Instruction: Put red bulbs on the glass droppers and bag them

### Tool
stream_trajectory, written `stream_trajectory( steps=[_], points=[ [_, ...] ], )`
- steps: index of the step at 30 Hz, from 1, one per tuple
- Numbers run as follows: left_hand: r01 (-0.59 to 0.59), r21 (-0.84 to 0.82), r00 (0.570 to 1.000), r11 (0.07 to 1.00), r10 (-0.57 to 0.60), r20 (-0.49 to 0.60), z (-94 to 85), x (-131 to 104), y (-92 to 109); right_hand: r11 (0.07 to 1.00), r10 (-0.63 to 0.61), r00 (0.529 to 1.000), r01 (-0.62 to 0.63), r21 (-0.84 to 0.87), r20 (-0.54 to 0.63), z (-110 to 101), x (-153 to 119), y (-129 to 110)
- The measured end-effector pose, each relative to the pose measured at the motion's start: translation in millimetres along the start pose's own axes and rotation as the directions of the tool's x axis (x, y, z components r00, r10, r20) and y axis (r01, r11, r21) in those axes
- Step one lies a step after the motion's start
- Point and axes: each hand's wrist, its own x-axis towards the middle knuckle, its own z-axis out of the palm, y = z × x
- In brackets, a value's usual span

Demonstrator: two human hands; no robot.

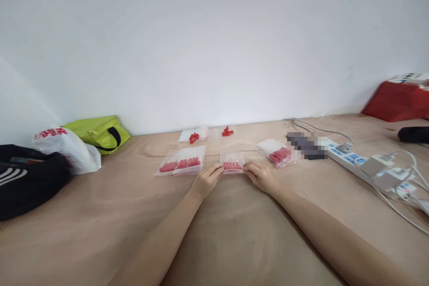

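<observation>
A small clear plastic bag (233,157) with several red, peg-like pieces in a row along its near edge lies flat on the table in front of me. My left hand (205,182) pinches its near left corner, fingers closed. At the near right corner, my right hand (263,178) holds the same bag between thumb and fingers. To the left lie filled bags (182,161) with similar red pieces, overlapping side by side. A pile of filled bags (276,152) rests to the right. Farther back, loose red pieces (194,137) sit on flat clear bags, with more red pieces (227,131) beside them.
A dark, partly blurred flat object (303,145) and a white power strip (348,157) with chargers and cables occupy the right. A red bag (398,100) stands behind. On the left are a black bag (30,183), a white plastic bag (69,149) and a lime-green bag (100,130).
</observation>
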Motion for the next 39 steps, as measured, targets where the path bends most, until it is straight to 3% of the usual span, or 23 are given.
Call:
stream_trajectory(
  steps=[6, 12, 19, 23, 30, 34, 39],
  points=[
    [-0.056, 0.023, 0.998, 0.998, 0.056, -0.010, -1.3, 0.0, -1.4, 1.000, 0.016, 1.000, -0.016, -0.006, 0.026, 0.9, -0.5, 7.0],
    [-0.197, 0.023, 0.980, 0.980, 0.197, -0.009, -7.6, 1.5, -5.2, 0.998, 0.030, 0.993, -0.024, -0.050, 0.114, -2.6, -1.6, 8.2],
    [-0.220, -0.002, 0.975, 0.976, 0.220, -0.045, -8.7, -0.5, -5.2, 0.998, 0.035, 0.991, -0.029, -0.051, 0.128, -3.2, -1.0, 7.9],
    [-0.195, -0.017, 0.980, 0.981, 0.194, -0.049, -7.2, 1.3, -3.7, 0.990, 0.011, 0.991, 0.007, -0.137, 0.133, -6.8, 0.9, 3.3],
    [-0.096, -0.060, 0.995, 0.994, 0.095, -0.011, -4.3, 0.0, -0.8, 0.893, -0.201, 0.977, 0.211, -0.397, 0.067, 8.0, 17.7, -29.9],
    [-0.068, -0.061, 0.997, 0.996, 0.069, 0.022, -4.2, -0.1, 0.0, 0.880, -0.209, 0.976, 0.212, -0.425, 0.056, 23.4, 25.7, -39.4],
    [-0.037, -0.077, 0.998, 0.996, 0.041, 0.051, -4.3, -0.2, 1.7, 0.884, -0.184, 0.982, 0.186, -0.428, 0.046, 26.9, 21.3, -36.5]
  ],
)
